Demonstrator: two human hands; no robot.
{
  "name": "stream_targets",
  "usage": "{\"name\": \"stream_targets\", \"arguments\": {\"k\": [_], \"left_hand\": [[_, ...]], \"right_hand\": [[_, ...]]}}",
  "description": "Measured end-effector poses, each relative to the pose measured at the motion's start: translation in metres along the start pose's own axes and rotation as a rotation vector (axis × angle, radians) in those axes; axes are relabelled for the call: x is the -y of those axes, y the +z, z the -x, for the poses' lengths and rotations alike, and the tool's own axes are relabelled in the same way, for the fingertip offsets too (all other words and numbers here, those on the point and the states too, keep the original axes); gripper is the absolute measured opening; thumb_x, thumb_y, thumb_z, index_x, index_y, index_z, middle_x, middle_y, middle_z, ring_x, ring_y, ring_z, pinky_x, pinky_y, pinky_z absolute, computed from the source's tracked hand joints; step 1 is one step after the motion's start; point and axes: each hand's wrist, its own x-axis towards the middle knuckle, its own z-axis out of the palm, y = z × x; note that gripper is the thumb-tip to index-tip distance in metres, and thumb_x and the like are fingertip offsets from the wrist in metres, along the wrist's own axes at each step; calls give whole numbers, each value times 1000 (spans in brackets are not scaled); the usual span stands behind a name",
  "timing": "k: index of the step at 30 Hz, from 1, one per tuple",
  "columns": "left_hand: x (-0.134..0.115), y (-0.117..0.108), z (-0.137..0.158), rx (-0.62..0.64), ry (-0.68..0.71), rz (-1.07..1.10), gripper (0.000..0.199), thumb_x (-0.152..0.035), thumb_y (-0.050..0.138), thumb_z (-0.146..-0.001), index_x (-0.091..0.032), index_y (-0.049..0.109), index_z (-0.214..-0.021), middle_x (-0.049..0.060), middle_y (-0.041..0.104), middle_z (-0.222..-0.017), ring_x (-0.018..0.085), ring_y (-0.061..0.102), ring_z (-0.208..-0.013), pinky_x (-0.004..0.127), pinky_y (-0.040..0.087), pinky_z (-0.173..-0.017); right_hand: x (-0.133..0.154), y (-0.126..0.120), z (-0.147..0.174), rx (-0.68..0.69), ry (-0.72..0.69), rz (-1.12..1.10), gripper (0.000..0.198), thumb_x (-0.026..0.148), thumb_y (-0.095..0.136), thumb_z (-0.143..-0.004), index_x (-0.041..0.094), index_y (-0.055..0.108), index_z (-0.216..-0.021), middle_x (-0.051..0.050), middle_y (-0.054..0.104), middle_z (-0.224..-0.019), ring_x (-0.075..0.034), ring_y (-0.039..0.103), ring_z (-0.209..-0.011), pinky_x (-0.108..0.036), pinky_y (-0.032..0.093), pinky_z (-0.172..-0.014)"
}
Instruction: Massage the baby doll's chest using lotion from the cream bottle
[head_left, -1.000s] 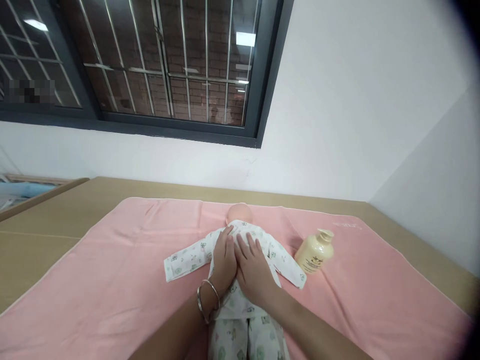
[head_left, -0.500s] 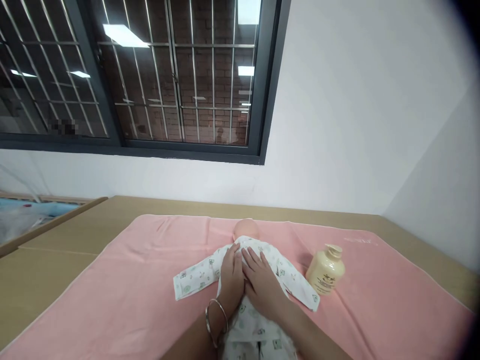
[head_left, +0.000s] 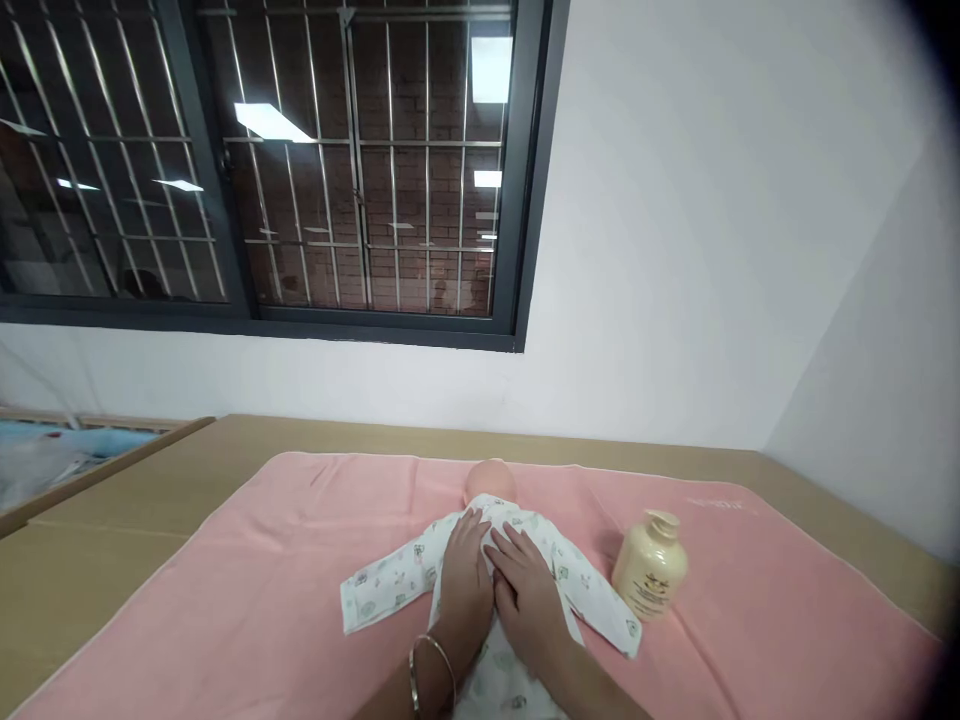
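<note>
A baby doll lies on a pink blanket, its bald head pointing away from me. It wears a white printed long-sleeved garment with both sleeves spread outward. My left hand, with a bangle at the wrist, rests flat on the doll's upper torso. Beside it, my right hand lies flat on the same garment, fingers stretched out and slightly apart. The two hands are close together along the torso's middle. The lower part of the doll is partly hidden by my forearms and the frame's bottom edge.
A cream pump bottle stands right of the doll's sleeve on the pink blanket. The blanket covers a tan surface. Behind are a white wall and a barred window. A bin-like space with blue material is at far left.
The view has tilted up a little, so everything sits lower in the picture. Both hands stay flat on the doll's torso, with the fingertips slightly farther apart.
</note>
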Motion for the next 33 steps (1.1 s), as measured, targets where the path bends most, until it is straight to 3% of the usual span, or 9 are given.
{"name": "stream_targets", "arguments": {"k": [2,7,9,12,18,28,33], "left_hand": [[3,3,1,-4,23,-48,41,-15,33,-88,-17,61,-119,11,59,-131,24,52,-124,54,41,-107],[-3,-1,-1,40,-76,-119,44,-16,35,-89,-14,51,-131,13,53,-138,26,48,-129,54,40,-108],[-5,-3,-3,49,-95,-125,48,-17,37,-89,-13,46,-135,14,50,-140,27,45,-131,54,39,-109],[-4,-4,-9,66,-112,-123,44,-18,39,-88,-13,52,-129,14,54,-136,27,47,-129,54,38,-109],[3,-2,-24,107,-116,-132,38,-27,39,-90,-14,59,-119,13,61,-127,27,52,-122,52,39,-108],[10,-8,-34,183,89,-300,37,-29,44,-89,-13,59,-119,12,64,-122,28,56,-115,51,43,-103],[4,-9,-30,113,253,-319,30,-23,41,-92,-16,60,-114,10,67,-115,24,60,-107,46,49,-97]], "right_hand": [[-6,0,-3,-8,84,-22,45,17,38,-90,20,57,-130,-5,50,-141,-25,38,-136,-52,30,-113],[-19,2,-9,-24,309,18,57,36,37,-94,7,38,-144,-13,33,-150,-28,29,-140,-50,28,-114],[-19,0,-11,-2,328,50,59,38,36,-94,4,38,-143,-15,34,-150,-29,28,-141,-50,25,-115],[-16,-5,-16,40,323,90,55,35,38,-93,5,45,-139,-15,39,-147,-30,30,-139,-49,24,-116],[-7,-8,-31,30,431,160,61,29,46,-85,2,42,-139,-20,44,-142,-34,34,-136,-48,27,-113],[-26,-13,-36,72,190,92,48,27,45,-88,11,49,-134,-12,51,-138,-26,41,-132,-47,23,-115],[-20,-12,-30,69,139,163,48,23,41,-90,10,48,-136,-14,49,-140,-27,42,-132,-49,27,-114]]}}
